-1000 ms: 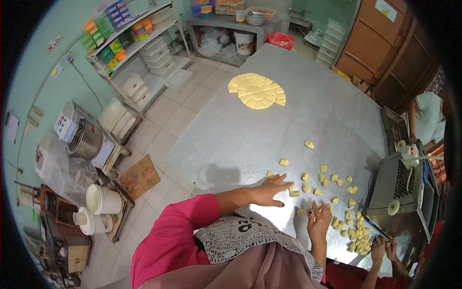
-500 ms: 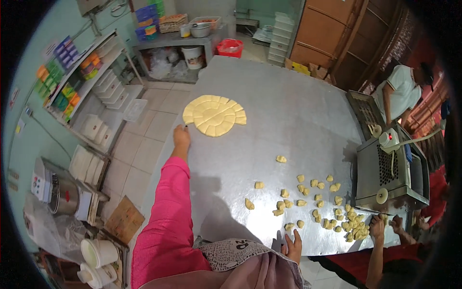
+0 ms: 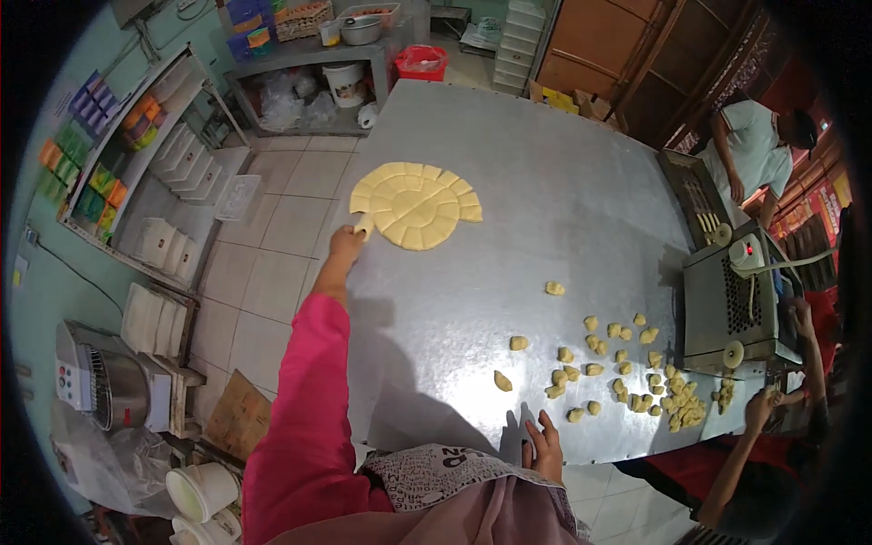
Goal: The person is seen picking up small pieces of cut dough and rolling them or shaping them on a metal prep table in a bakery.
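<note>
A flat round of pale yellow dough [image 3: 411, 205], scored into rings and blocks, lies toward the far left of the metal table [image 3: 509, 173]. At its near left edge my left hand [image 3: 345, 247] pinches a small dough piece [image 3: 364, 225], beside a notch in the round's rim. My right hand [image 3: 546, 448] rests at the near edge of the table with fingers apart, holding nothing. Several dough lumps [image 3: 518, 343] lie scattered to its upper right, thickening into a pile [image 3: 681, 401] near the right edge.
A metal dough machine [image 3: 727, 304] stands at the table's right side. One co-worker's hand [image 3: 761, 409] works beside it, and another person [image 3: 754, 150] stands beyond. Shelves with plastic boxes [image 3: 186, 168] and a steel mixer [image 3: 118, 391] line the left wall.
My left hand has drawn a dough piece away from the round's left edge. My view has shifted slightly. A co-worker's hands have moved away from the dough pile.
</note>
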Demonstrator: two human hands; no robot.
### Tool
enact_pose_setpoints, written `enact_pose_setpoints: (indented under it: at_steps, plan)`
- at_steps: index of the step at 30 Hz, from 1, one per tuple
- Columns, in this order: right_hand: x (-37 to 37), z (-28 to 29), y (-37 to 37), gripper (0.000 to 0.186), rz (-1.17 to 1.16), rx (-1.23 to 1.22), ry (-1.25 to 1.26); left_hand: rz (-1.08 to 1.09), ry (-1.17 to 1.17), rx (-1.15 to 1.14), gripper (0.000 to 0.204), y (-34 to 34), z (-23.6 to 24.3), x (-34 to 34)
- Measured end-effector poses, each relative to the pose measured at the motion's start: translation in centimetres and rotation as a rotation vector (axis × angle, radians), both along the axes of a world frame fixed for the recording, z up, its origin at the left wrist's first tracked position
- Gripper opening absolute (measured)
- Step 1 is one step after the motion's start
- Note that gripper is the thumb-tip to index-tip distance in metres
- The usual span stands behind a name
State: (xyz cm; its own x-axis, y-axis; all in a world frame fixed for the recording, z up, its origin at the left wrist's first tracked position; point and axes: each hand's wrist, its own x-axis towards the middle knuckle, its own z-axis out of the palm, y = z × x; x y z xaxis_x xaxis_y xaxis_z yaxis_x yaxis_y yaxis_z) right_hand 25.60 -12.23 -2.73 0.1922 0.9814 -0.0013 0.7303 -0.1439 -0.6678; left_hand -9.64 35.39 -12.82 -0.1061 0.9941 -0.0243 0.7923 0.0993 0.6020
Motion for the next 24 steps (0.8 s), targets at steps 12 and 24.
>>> enact_pose_setpoints:
  at_steps: [12, 24]
  plan:
    - [-8.4, 2.9, 10.0, 0.059, 0.683, 0.285, -0.107, -0.467, -0.863, -0.764, 0.016, -31.4, 8.6, 6.5]
    - [-8.9, 3.2, 6.5, 0.017, 0.635, -0.112, 0.017, -0.829, -0.402, -0.535, 0.023, -36.2, 6.0, 6.7]
